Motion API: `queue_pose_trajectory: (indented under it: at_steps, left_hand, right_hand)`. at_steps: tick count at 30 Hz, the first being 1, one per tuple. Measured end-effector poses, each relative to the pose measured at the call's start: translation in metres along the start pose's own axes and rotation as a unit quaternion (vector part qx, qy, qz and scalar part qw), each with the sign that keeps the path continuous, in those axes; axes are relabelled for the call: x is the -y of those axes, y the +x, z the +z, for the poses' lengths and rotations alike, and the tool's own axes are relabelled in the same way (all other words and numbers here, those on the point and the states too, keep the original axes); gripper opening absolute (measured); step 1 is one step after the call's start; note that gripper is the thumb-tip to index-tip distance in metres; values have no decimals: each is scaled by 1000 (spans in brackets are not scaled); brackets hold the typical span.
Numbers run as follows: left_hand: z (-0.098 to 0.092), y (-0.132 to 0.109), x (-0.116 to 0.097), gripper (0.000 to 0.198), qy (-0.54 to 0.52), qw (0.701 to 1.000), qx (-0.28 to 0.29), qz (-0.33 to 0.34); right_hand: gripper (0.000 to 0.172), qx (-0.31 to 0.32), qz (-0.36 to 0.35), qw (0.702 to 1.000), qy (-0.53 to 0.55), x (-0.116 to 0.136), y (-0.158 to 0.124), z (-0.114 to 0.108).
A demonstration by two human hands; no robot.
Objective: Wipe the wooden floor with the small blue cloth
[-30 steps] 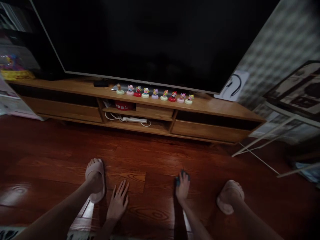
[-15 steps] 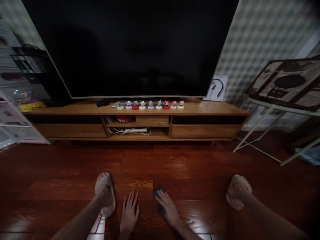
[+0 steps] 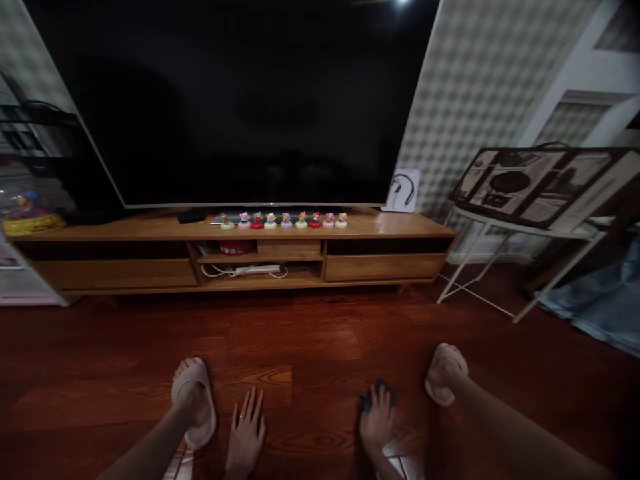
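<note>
My left hand (image 3: 245,435) rests flat on the reddish wooden floor (image 3: 320,333) with its fingers spread, a ring on one finger and nothing in its grasp. To its right, my right hand (image 3: 378,419) presses down on a small dark cloth (image 3: 381,387) against the boards. The cloth's edges stick out around the fingers, while most of it is hidden under the hand. Both hands are between my feet: the left foot in a pale slipper (image 3: 200,427), the right in a matching slipper (image 3: 435,385).
Ahead stands a low wooden TV cabinet (image 3: 135,273) with a row of several small figurines (image 3: 286,220). A large dark television (image 3: 240,100) rises behind them. At right, a brown case (image 3: 525,183) sits on a white-legged stand (image 3: 477,267), near bluish fabric (image 3: 600,300).
My right hand has slid the dark cloth to the right across the floor, away from my left hand and closer to the right foot. The left hand stays on the floor. The view has shifted right.
</note>
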State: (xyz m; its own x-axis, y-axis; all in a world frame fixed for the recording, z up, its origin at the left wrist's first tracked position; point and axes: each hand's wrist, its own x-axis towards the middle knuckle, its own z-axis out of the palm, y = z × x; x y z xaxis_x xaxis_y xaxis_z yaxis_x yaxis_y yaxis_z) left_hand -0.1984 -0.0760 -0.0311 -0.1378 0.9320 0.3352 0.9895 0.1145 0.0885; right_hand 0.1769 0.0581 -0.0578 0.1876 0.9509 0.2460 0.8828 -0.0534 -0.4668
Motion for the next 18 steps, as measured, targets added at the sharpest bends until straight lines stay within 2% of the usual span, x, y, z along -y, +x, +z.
queue_pose_trajectory:
  at_steps: [3,5,7,9,10,12,14,17,18]
  left_hand:
    - [-22,20,25,51,9,1000,-11,-1]
    - [-41,39,54,54,18,1000,-19,-7]
    - [-63,59,87,59,32,999,-29,-24]
    - [-84,76,111,61,49,996,-53,-58]
    - [-93,82,118,62,55,994,-66,-66]
    - [-107,88,120,63,59,994,-76,-48]
    - [-117,89,112,63,53,997,-59,5]
    - [-130,86,97,60,51,997,-30,55]
    - [-133,85,93,59,54,996,-25,60]
  right_hand:
    - [79,114,-113,986,35,64,-60,27]
    - [84,183,-207,958,75,94,-95,41]
    - [86,233,-313,914,108,110,-116,43]
    - [78,255,-399,873,117,113,-120,32]
    - [71,251,-417,867,107,112,-118,23]
    - [54,215,-394,891,69,116,-113,4]
    - [38,176,-342,922,38,135,-116,-7]
    - [37,161,-306,938,36,192,-145,-5]
    - [32,162,-302,939,39,210,-156,-4]
